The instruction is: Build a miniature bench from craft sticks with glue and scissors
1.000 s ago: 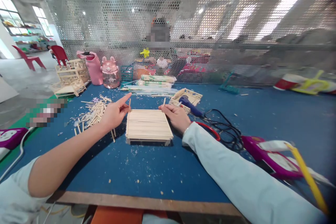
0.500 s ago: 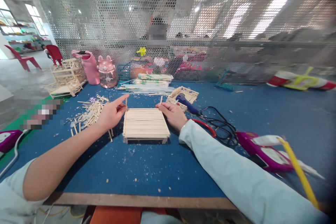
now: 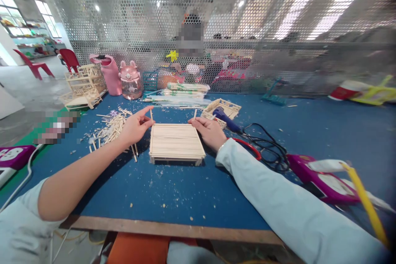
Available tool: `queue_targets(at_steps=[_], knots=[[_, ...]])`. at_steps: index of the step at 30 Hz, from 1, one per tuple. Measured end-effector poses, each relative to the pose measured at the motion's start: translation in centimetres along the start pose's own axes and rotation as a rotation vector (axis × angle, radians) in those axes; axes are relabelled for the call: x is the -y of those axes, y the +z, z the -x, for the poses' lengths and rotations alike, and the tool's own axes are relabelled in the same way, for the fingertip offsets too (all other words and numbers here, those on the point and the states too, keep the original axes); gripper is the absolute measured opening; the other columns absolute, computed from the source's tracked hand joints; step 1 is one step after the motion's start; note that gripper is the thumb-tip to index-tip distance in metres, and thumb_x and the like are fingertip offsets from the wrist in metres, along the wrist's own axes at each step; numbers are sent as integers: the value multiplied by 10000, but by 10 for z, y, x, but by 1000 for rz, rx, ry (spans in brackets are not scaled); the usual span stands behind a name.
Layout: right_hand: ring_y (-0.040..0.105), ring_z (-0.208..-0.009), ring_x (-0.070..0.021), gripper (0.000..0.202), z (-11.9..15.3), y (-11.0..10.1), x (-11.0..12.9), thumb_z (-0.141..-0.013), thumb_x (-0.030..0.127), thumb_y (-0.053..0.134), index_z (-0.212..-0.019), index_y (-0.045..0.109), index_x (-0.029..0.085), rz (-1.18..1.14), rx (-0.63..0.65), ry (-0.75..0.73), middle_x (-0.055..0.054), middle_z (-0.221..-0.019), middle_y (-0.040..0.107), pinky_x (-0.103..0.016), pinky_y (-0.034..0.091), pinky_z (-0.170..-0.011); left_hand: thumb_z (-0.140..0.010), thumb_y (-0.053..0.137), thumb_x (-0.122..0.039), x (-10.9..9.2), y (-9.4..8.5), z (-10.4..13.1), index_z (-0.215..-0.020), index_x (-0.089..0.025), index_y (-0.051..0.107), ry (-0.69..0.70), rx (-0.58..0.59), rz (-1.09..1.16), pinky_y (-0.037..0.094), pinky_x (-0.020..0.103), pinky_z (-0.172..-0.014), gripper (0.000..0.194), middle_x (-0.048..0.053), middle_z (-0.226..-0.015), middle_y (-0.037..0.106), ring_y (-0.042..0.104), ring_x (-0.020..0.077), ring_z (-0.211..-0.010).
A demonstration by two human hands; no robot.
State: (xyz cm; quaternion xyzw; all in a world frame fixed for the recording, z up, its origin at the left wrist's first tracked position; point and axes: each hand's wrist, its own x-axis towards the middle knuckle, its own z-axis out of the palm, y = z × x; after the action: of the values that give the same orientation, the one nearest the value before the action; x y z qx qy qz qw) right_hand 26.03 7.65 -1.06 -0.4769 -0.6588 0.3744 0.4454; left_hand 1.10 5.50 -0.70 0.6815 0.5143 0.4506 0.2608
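Slatted stick platform (image 3: 176, 141) is sitting mid-frame in the head view, its long axis running left to right across the blue table (image 3: 230, 204), lying between the two hands and just below their fingertips in the frame. Neither side is claiming it as nearer: each hand is resting right at a far corner. Left hand (image 3: 136, 128) is pinching the left upright stick (image 3: 151, 114) low down, forefinger pointing past it. Right hand (image 3: 210, 133) is gripping the right upright stick (image 3: 195, 114), thumb and forefinger closed together.
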Motion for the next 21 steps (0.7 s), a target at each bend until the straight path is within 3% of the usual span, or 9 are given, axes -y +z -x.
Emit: queue_targets(at_steps=[5,12,21], knots=[[567,-656,-153,356,1,0,1,-689,492,585,-774,654,154,-12,5,14,-25,-693,660,-282,456,-634,-784,551,-267,1,1,1,-1317,-152,459,8,-14,57,468,260,-654,552,45,-798,700,595,126,-659],[555,-647,-152,365,1,0,1,-679,517,589,-751,655,166,-9,5,-6,-19,-685,651,-282,439,-622,-800,526,-237,-3,0,4,-1280,-170,492,123,-16,-106,478,280,-734,486,55,-851,712,629,140,-735],[555,-653,-146,382,0,1,-1,-690,510,574,-782,660,150,-21,7,-11,-30,-728,661,-283,440,-638,-794,512,-244,-4,-1,5,-1276,-182,491,150,2,-191,492,290,-728,487,41,-844,709,635,147,-722]])
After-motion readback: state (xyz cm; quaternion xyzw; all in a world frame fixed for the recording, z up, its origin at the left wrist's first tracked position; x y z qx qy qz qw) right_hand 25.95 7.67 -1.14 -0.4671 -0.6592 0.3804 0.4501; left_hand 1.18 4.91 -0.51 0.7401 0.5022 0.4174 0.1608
